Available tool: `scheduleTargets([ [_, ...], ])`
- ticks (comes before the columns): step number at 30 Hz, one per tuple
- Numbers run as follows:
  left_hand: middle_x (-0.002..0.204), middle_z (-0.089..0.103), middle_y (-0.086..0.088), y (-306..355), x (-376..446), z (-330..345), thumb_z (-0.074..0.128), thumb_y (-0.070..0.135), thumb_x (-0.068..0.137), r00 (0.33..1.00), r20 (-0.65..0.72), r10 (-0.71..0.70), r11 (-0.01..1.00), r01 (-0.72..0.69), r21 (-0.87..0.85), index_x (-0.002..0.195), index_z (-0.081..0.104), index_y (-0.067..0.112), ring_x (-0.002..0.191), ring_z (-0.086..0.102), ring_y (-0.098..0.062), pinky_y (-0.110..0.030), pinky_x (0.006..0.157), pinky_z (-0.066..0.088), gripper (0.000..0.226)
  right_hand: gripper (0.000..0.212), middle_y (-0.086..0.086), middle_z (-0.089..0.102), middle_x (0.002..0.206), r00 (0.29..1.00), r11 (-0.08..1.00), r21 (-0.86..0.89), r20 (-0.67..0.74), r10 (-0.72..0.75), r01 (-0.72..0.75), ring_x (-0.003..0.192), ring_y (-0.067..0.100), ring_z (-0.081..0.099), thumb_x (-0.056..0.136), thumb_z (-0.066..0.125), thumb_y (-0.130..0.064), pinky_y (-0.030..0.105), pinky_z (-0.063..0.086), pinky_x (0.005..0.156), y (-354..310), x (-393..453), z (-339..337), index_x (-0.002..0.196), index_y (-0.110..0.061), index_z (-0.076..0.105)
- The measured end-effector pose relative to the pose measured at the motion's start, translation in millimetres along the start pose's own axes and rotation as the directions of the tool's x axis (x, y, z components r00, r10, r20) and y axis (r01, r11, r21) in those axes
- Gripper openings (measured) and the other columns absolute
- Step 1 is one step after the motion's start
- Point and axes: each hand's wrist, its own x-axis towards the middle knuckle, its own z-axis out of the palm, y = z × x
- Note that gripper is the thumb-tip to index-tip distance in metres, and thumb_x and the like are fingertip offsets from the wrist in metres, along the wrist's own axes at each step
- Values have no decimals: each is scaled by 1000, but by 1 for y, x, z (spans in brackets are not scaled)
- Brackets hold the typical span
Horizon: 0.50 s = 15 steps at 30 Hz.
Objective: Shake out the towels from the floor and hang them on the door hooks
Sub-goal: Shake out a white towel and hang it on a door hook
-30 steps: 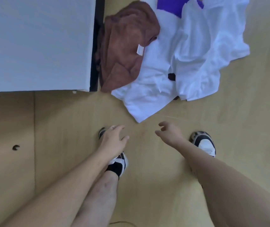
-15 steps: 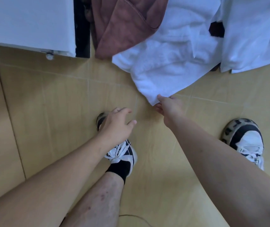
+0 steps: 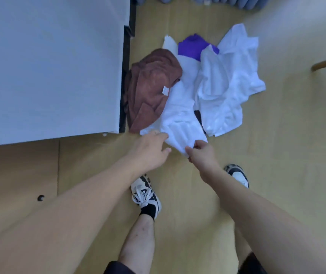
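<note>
While my right hand [image 3: 201,153] pinches the near corner of the white towel [image 3: 180,123], thumb and curled fingers closed on the cloth, my left hand [image 3: 150,149] reaches in beside it with fingers loosely spread, its tips just touching the towel's near edge and holding nothing yet. That towel is my landmark: it lies crumpled on the floor [image 3: 276,175], with the brown towel [image 3: 150,88] bunched against its left side, a second white cloth [image 3: 229,86] heaped over its right side, and a bit of purple cloth [image 3: 192,46] showing at its far end. Left of the brown one stands a white panel [image 3: 49,66], maybe the door, though I cannot tell, and I see no hooks from here. My shoes [image 3: 146,196] are just short of the towel's near corner

I judge this the very first step, picking up a towel. Next my left hand needs its own grip on the edge, apart from my right, so I can lift it free of the pile without dragging the others, then snap it out
</note>
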Motion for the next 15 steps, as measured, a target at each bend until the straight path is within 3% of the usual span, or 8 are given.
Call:
scheduleTargets([
  [2,137,50,-3,43,-28,-51,54,35,98,992,-85,89,994,-83,68,140,52,21,122,53,-26,-40,99,46,44,27,5,29,68,993,994,-11,25,-111,111,64,17,32,82,56,-5,31,27,58,-54,-41,-25,68,-12,34],
  [4,123,54,-4,85,-56,-99,54,31,96,974,-152,167,983,-152,105,124,58,18,110,56,-28,-45,91,49,31,18,6,39,69,976,976,-16,41,-216,217,66,18,40,82,57,-7,36,38,58,-108,-82,-51,71,-2,43],
  [6,119,55,-3,127,-84,-142,52,27,96,955,-189,229,968,-203,148,118,59,16,105,56,-27,-46,88,49,26,28,-4,47,61,949,951,16,51,-310,310,67,16,48,86,59,-6,36,47,66,-160,-127,-80,61,-13,50],
  [8,126,54,-3,169,-111,-184,51,21,95,931,-199,306,942,-266,205,126,57,20,111,55,-28,-45,90,48,31,46,-17,47,54,918,919,22,51,-394,394,68,12,49,90,58,-2,33,47,75,-210,-177,-113,51,-25,50],
  [9,126,54,-2,191,-123,-206,50,18,94,916,-203,347,924,-297,241,126,55,22,113,54,-29,-44,90,47,32,47,-15,49,57,899,901,23,52,-434,434,70,14,51,91,56,0,33,47,78,-232,-202,-132,52,-25,51],
  [12,114,51,10,268,-166,-267,50,17,89,857,-176,485,848,-411,334,121,52,31,112,54,-24,-39,82,46,35,11,22,64,88,827,828,29,28,-561,561,89,32,66,92,53,4,39,54,86,-286,-274,-193,84,2,60],
  [13,117,52,13,296,-184,-285,50,23,84,835,-151,529,824,-463,328,125,51,38,112,54,-19,-38,85,48,44,9,26,64,94,804,803,42,4,-595,595,91,32,67,92,53,4,38,55,84,-300,-298,-215,95,6,61],
  [15,116,59,16,356,-224,-313,51,29,78,773,-108,625,766,-580,275,129,51,49,107,57,-11,-34,86,51,55,14,15,61,89,752,750,56,-37,-658,659,85,23,62,89,54,-2,35,50,76,-324,-349,-260,96,-4,66],
])
